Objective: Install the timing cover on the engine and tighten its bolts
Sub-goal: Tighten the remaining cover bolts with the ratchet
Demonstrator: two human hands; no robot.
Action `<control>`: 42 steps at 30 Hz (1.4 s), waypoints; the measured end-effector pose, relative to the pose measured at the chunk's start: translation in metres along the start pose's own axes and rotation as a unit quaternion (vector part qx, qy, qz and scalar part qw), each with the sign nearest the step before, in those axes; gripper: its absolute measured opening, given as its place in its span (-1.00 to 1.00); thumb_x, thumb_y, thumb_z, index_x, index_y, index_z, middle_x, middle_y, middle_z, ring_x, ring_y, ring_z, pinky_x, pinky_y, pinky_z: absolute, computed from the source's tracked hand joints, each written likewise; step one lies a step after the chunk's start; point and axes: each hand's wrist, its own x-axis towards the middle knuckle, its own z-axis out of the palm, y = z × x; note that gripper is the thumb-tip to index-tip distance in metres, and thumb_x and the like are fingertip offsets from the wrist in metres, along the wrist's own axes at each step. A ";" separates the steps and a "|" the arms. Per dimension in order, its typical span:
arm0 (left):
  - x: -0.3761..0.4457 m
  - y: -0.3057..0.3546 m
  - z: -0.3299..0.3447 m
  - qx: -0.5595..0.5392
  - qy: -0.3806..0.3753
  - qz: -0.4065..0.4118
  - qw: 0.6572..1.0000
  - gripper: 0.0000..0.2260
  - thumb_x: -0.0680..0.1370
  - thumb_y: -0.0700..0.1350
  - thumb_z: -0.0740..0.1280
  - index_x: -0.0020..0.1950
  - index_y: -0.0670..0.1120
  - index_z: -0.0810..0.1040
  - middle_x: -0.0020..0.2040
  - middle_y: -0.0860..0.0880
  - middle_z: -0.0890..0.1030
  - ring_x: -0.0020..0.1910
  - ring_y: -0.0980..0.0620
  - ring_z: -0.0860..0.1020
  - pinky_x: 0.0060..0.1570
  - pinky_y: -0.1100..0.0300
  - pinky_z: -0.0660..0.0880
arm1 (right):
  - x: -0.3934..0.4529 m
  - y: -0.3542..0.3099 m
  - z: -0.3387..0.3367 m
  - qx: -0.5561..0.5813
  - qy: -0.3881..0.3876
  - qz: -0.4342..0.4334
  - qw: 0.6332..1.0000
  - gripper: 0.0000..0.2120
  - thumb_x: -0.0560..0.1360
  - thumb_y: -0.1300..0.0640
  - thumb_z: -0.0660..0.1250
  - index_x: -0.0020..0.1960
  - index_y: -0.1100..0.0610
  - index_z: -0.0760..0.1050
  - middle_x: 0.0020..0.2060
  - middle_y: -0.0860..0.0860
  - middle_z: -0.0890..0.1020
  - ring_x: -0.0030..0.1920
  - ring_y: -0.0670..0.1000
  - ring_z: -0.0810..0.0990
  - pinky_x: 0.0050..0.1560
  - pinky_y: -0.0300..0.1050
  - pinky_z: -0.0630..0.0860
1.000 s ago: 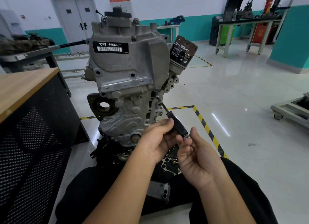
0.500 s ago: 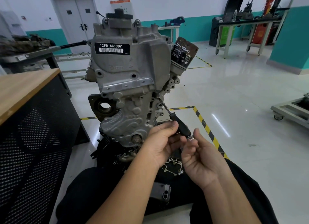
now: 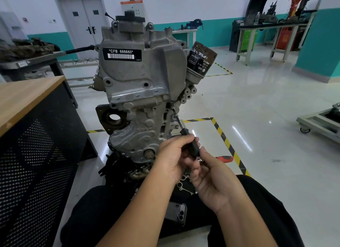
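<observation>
— How far along were you?
— The timing cover (image 3: 145, 92) already sat on the engine (image 3: 150, 128); I judged I was on a right-edge bolt (image 3: 173, 108), others unclear.
— And your hands?
— Low and right of the cover. My left hand (image 3: 174, 154) curled round the driver (image 3: 191, 145), tip on that bolt; my right hand (image 3: 211, 175) pinched its end
</observation>
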 end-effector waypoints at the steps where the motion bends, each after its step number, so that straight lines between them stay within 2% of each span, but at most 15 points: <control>1: -0.001 0.001 0.000 -0.006 -0.016 -0.003 1.000 -0.93 0.42 -0.16 0.51 -0.21 -0.15 0.74 -0.13 -0.15 0.70 -0.28 -0.03 0.64 -0.27 0.13 0.47 | -0.001 0.000 0.000 0.014 -0.010 0.009 1.000 -0.77 0.59 0.10 0.40 0.07 0.28 0.65 -0.32 0.24 0.66 -0.50 -0.05 0.62 -0.54 -0.26 0.53; 7: -0.003 0.004 0.000 -0.052 -0.069 -0.009 0.996 -0.92 0.53 -0.19 0.42 -0.02 -0.16 0.68 -0.01 -0.19 0.72 -0.10 -0.11 0.69 -0.35 0.14 0.61 | -0.005 -0.006 0.005 0.099 -0.041 0.022 0.994 -0.84 0.47 0.13 0.46 -0.06 0.23 0.68 -0.31 0.21 0.68 -0.49 -0.06 0.64 -0.57 -0.28 0.51; 9: -0.002 0.002 0.001 -0.021 -0.055 0.006 0.998 -0.86 0.56 -0.20 0.39 -0.14 -0.13 0.73 -0.09 -0.17 0.73 -0.19 -0.07 0.69 -0.26 0.12 0.60 | -0.001 -0.003 -0.001 -0.096 0.012 -0.078 0.992 -0.85 0.57 0.17 0.43 -0.01 0.28 0.64 -0.34 0.19 0.68 -0.46 0.01 0.64 -0.47 -0.15 0.60; 11: -0.003 0.001 0.002 -0.006 -0.046 0.007 0.999 -0.79 0.58 -0.21 0.38 -0.22 -0.12 0.75 -0.13 -0.17 0.72 -0.25 -0.04 0.68 -0.35 0.16 0.59 | 0.005 0.005 -0.005 -0.320 0.082 -0.201 0.922 -0.86 0.58 0.17 0.43 0.00 0.27 0.60 -0.36 0.13 0.71 -0.41 0.09 0.70 -0.32 0.05 0.69; 13: -0.004 0.001 0.001 -0.010 -0.045 -0.001 0.999 -0.81 0.57 -0.20 0.40 -0.20 -0.14 0.74 -0.14 -0.19 0.70 -0.27 -0.05 0.68 -0.47 0.21 0.54 | 0.009 0.011 -0.006 -0.390 0.106 -0.262 0.876 -0.85 0.58 0.13 0.44 -0.03 0.23 0.60 -0.36 0.12 0.72 -0.40 0.10 0.71 -0.29 0.10 0.70; 16: -0.006 0.004 0.000 -0.025 -0.056 -0.011 0.998 -0.92 0.48 -0.13 0.47 -0.12 -0.12 0.73 -0.09 -0.16 0.72 -0.24 -0.05 0.69 -0.34 0.14 0.61 | 0.003 0.006 0.000 -0.115 0.017 -0.100 0.988 -0.81 0.59 0.11 0.42 0.03 0.26 0.64 -0.33 0.18 0.70 -0.46 0.03 0.66 -0.46 -0.12 0.62; 18: -0.007 0.005 0.000 -0.033 -0.067 -0.022 0.997 -0.94 0.51 -0.14 0.45 -0.07 -0.12 0.70 -0.07 -0.15 0.73 -0.34 -0.04 0.67 -0.39 0.11 0.58 | -0.001 0.000 0.001 0.067 -0.026 0.015 0.997 -0.77 0.49 0.09 0.46 0.05 0.23 0.68 -0.32 0.20 0.68 -0.50 -0.03 0.63 -0.55 -0.23 0.55; 20: -0.005 0.003 0.000 -0.008 -0.056 -0.010 0.998 -0.88 0.53 -0.15 0.43 -0.17 -0.09 0.74 -0.10 -0.15 0.73 -0.33 -0.04 0.66 -0.30 0.10 0.57 | 0.004 0.002 -0.003 -0.039 -0.007 -0.046 0.998 -0.81 0.54 0.10 0.46 0.02 0.24 0.67 -0.33 0.16 0.69 -0.48 -0.02 0.64 -0.51 -0.17 0.58; 22: -0.002 0.001 0.001 0.011 -0.039 0.003 0.999 -0.78 0.57 -0.18 0.40 -0.25 -0.08 0.75 -0.12 -0.16 0.72 -0.23 -0.07 0.69 -0.17 0.05 0.59 | 0.007 0.009 -0.009 -0.348 0.075 -0.225 0.907 -0.90 0.56 0.13 0.47 0.01 0.15 0.62 -0.30 0.01 0.72 -0.37 -0.07 0.69 -0.32 -0.07 0.68; 24: 0.000 -0.001 0.001 0.009 -0.026 0.002 1.000 -0.80 0.57 -0.20 0.40 -0.22 -0.12 0.75 -0.12 -0.18 0.72 -0.20 -0.10 0.70 -0.15 0.00 0.64 | 0.013 0.016 -0.013 -0.452 0.127 -0.336 0.816 -0.86 0.50 0.13 0.52 -0.03 -0.03 0.58 -0.27 -0.10 0.71 -0.24 -0.18 0.70 -0.20 -0.13 0.69; 27: 0.000 0.002 -0.001 0.002 -0.014 0.008 1.000 -0.91 0.53 -0.19 0.46 -0.11 -0.21 0.69 -0.11 -0.21 0.71 -0.24 -0.09 0.69 -0.30 0.10 0.63 | 0.009 0.016 -0.005 -0.189 0.050 -0.212 0.958 -0.89 0.55 0.15 0.48 0.02 0.17 0.61 -0.26 0.06 0.75 -0.30 0.01 0.74 -0.29 -0.08 0.68; 29: -0.001 0.003 -0.002 -0.008 -0.019 0.010 1.000 -0.93 0.54 -0.21 0.45 -0.08 -0.22 0.66 -0.11 -0.22 0.71 -0.23 -0.10 0.70 -0.32 0.13 0.62 | 0.006 0.012 -0.002 -0.053 0.030 -0.124 0.990 -0.74 0.62 0.07 0.39 0.03 0.29 0.62 -0.31 0.18 0.72 -0.40 0.03 0.69 -0.42 -0.15 0.62; 33: -0.003 0.005 0.000 -0.014 -0.023 0.002 1.000 -0.83 0.60 -0.27 0.36 -0.17 -0.19 0.66 -0.10 -0.24 0.69 -0.29 -0.11 0.68 -0.50 0.17 0.54 | 0.010 0.013 -0.006 -0.240 0.085 -0.264 0.930 -0.96 0.60 0.12 0.42 0.01 0.09 0.61 -0.35 0.10 0.71 -0.39 0.09 0.70 -0.35 0.04 0.68; 37: -0.001 0.006 0.009 -0.026 -0.012 0.017 0.999 -0.92 0.60 -0.30 0.34 0.00 -0.29 0.62 -0.12 -0.23 0.70 -0.25 -0.11 0.71 -0.39 0.11 0.61 | 0.010 0.020 -0.009 -0.363 0.147 -0.403 0.827 -0.75 0.48 0.06 0.54 -0.07 -0.25 0.54 -0.20 -0.21 0.69 -0.33 -0.02 0.71 -0.19 0.05 0.70; 42: 0.000 0.006 0.013 -0.044 -0.024 0.018 0.999 -0.93 0.59 -0.27 0.36 0.02 -0.27 0.60 -0.12 -0.21 0.70 -0.22 -0.12 0.71 -0.35 0.11 0.62 | 0.013 0.026 -0.007 -0.202 0.156 -0.381 0.889 -0.87 0.49 0.04 0.54 -0.06 0.02 0.60 -0.25 0.00 0.73 -0.26 0.07 0.76 -0.19 0.08 0.71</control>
